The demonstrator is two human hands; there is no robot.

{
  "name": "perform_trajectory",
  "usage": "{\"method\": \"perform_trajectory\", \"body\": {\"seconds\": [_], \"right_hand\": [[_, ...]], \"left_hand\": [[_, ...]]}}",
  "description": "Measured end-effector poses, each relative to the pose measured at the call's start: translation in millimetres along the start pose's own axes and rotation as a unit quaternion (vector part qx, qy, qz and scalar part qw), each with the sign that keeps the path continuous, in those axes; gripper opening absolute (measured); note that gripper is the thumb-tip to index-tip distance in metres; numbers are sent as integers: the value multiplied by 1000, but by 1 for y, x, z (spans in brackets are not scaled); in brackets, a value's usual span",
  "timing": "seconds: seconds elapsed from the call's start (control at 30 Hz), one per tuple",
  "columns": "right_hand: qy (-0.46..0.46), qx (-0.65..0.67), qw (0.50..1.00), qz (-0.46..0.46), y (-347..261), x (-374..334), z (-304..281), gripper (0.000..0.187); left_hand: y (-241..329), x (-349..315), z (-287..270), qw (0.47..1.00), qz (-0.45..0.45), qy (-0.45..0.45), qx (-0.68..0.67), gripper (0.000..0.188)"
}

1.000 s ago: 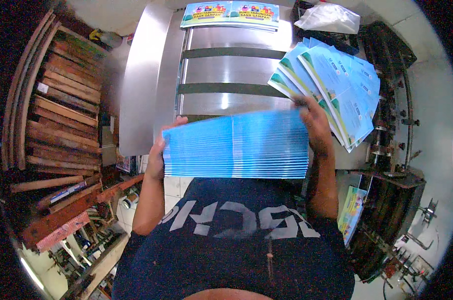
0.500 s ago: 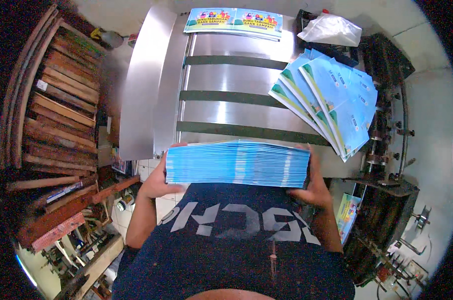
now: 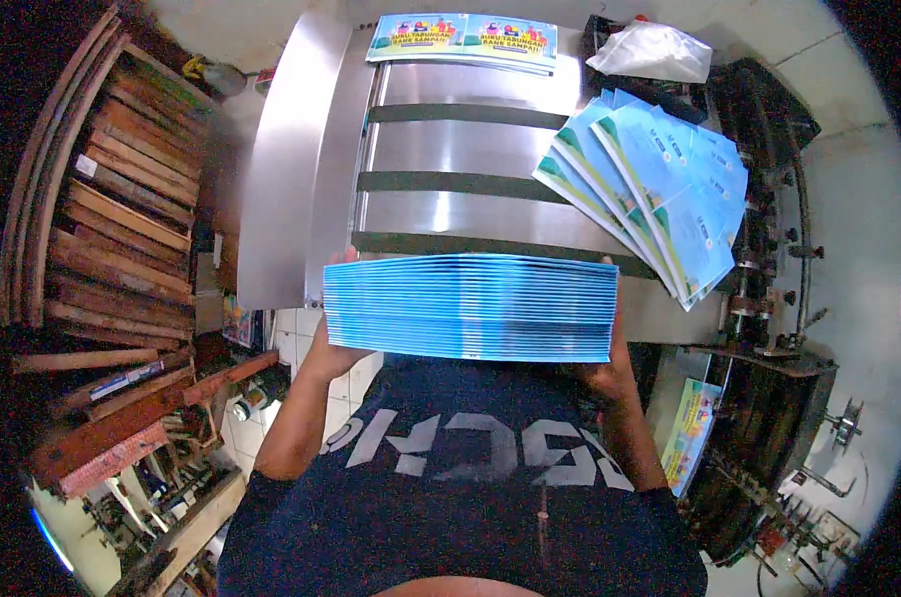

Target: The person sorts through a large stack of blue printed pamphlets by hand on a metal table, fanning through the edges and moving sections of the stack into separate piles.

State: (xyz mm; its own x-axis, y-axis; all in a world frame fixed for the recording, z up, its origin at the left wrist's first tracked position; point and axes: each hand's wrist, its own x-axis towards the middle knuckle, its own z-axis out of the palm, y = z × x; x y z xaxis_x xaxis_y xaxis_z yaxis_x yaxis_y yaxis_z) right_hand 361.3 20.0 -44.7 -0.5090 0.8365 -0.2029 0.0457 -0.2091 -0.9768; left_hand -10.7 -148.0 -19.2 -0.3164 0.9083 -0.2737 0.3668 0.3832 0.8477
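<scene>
A thick stack of blue booklets point(image 3: 470, 306) is held level in front of my chest, its many thin edges turned up toward the view. My left hand point(image 3: 337, 343) grips the stack's left end, with the fingers partly hidden behind it. At the opposite end my right hand point(image 3: 610, 353) clasps it, thumb low and most fingers out of sight. Just beyond the stack lies a metal table with dark green belts point(image 3: 450, 182). Fanned piles of light blue printed covers point(image 3: 659, 189) rest on its right side.
Printed sheets point(image 3: 460, 42) lie at the table's far edge. A white plastic bag point(image 3: 651, 52) sits on a dark crate at the far right. Black machinery point(image 3: 759, 418) stands along the right. Wooden boards point(image 3: 122, 214) fill a rack at the left.
The stack has risen slightly and tipped, so its edge face looks taller. Both hands have moved with it, still at its two ends.
</scene>
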Motion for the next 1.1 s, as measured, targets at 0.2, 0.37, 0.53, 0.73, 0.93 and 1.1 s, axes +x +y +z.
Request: {"method": "perform_trajectory", "body": {"seconds": [0.2, 0.37, 0.53, 0.73, 0.93, 1.1], "right_hand": [[-41, -242, 964, -107, 27, 5, -18, 44], [-5, -247, 965, -89, -2, 9, 1, 39], [-11, -257, 960, -110, 35, 16, -15, 37], [39, -258, 956, -132, 3, 41, 5, 38], [-21, -302, 951, -66, -42, 40, 15, 38], [9, -122, 986, 116, -63, 30, 13, 59]], "left_hand": [[6, 1, 3, 997, -28, 38, -68, 59], [12, 0, 6, 998, -25, 54, -25, 58], [0, 0, 11, 994, 14, 86, 60, 55], [3, 10, 20, 993, -9, 106, 56, 45], [44, 31, 8, 972, -113, 115, -169, 43], [99, 50, -12, 983, 1, 127, -136, 64]]}}
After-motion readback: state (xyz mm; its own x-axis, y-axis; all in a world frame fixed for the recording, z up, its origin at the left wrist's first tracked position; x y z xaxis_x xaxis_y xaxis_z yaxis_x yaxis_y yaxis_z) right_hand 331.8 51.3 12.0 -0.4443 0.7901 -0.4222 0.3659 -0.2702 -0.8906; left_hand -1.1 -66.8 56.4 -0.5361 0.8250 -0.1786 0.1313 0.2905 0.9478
